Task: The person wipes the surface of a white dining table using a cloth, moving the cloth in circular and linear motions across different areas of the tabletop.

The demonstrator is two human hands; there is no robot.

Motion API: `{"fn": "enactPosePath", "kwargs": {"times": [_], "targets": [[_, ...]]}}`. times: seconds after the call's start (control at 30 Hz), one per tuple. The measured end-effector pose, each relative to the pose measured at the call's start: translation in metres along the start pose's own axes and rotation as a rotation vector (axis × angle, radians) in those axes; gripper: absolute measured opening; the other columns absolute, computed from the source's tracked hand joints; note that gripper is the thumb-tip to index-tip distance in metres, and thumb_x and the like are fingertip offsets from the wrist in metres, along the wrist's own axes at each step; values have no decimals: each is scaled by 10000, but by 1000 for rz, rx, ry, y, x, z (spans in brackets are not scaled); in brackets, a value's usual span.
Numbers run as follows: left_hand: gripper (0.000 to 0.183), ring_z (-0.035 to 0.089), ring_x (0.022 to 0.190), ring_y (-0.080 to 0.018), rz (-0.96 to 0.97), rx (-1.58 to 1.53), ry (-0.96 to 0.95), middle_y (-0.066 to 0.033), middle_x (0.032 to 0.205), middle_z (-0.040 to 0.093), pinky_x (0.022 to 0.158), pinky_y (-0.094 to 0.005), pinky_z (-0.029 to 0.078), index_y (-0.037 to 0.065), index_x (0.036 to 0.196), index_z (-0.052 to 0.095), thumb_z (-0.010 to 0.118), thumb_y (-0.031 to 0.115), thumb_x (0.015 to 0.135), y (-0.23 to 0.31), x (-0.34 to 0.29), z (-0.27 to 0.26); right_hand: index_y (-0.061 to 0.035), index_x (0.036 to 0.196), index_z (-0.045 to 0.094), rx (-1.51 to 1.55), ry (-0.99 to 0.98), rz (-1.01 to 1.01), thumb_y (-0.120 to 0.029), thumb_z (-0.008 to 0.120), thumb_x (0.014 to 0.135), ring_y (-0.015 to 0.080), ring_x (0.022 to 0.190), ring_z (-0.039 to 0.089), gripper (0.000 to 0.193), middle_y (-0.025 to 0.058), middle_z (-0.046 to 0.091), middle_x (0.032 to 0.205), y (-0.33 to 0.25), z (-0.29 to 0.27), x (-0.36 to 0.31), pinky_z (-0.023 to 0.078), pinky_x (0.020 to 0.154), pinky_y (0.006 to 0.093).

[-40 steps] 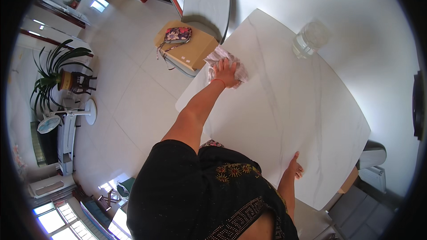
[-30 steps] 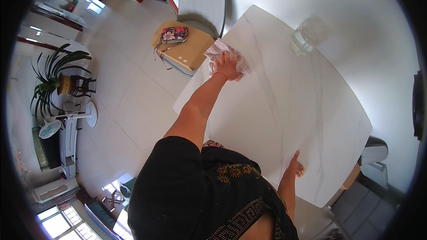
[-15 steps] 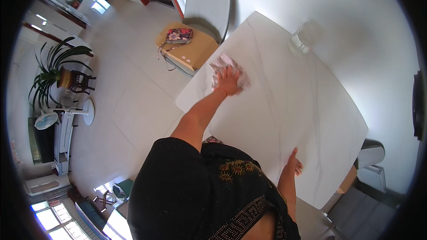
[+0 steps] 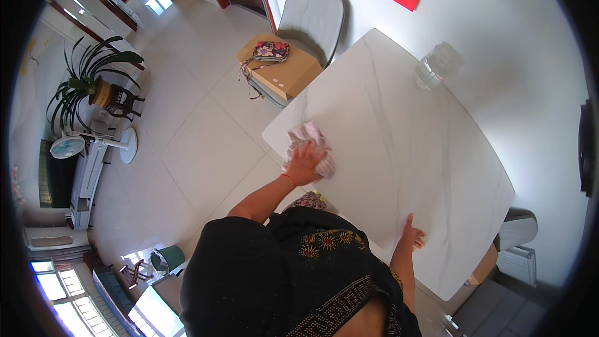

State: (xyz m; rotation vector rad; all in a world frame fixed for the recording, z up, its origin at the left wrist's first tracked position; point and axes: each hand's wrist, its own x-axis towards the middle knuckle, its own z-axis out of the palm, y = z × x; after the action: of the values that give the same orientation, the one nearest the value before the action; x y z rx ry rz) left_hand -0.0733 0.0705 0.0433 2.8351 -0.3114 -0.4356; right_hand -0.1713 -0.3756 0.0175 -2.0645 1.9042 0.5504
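Note:
A crumpled pink-and-white cloth (image 4: 310,131) lies on the white marble-patterned table (image 4: 399,143), by its left edge. My left hand (image 4: 305,161) presses down on the cloth and holds it against the tabletop, fingers laid over it. On the near right part of the table rests my right hand (image 4: 412,236), holding nothing, with its thumb stretched out and the fingers partly bent. At the table's far side, against the wall, stands a clear glass jar (image 4: 430,73).
Beyond the table's left corner, a grey chair (image 4: 312,12) carries a cardboard box (image 4: 293,78) with a floral pouch (image 4: 271,50) on top. Another grey chair (image 4: 519,228) stands at the right. A potted plant (image 4: 100,92) and a white fan (image 4: 128,145) are farther left.
My left hand has drawn the cloth nearer to me and a little left along the table edge. The right hand stays nearly in place. The view has shifted slightly.

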Motion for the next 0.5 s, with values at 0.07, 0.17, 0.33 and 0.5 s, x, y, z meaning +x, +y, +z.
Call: {"fn": "enactPosePath", "kwargs": {"times": [0.07,0.17,0.33,0.5], "targets": [[911,66,1414,-403,-136,23,48,-195,1526,118,1095,-617,93,213,1457,266,713,498,716,-22,1,-8,-75,1492,-10,-32,3,-73,-874,473,642,473,1397,-81,1263,321,-104,1500,17,4,1,114,1052,654],[899,93,1407,-401,-463,-67,117,-198,1524,121,1086,-620,118,206,1461,245,687,504,737,-61,16,-34,-105,1498,39,-96,108,-277,-809,507,697,443,1411,-46,1165,312,-60,1509,60,17,10,110,1062,641],[837,112,1400,-408,-488,-39,118,-213,1510,144,1073,-640,139,213,1447,262,661,485,763,-50,16,-30,-136,1496,80,-222,83,-639,-708,528,776,374,1429,-22,1024,215,-20,1544,111,8,-10,95,1060,656],[872,78,1408,-416,-72,54,116,-215,1517,134,1054,-683,75,242,1460,262,649,557,744,39,5,7,-103,1492,69,-117,84,-552,-708,520,781,373,1430,-17,1037,198,-23,1549,116,16,-30,97,1024,704]]}}
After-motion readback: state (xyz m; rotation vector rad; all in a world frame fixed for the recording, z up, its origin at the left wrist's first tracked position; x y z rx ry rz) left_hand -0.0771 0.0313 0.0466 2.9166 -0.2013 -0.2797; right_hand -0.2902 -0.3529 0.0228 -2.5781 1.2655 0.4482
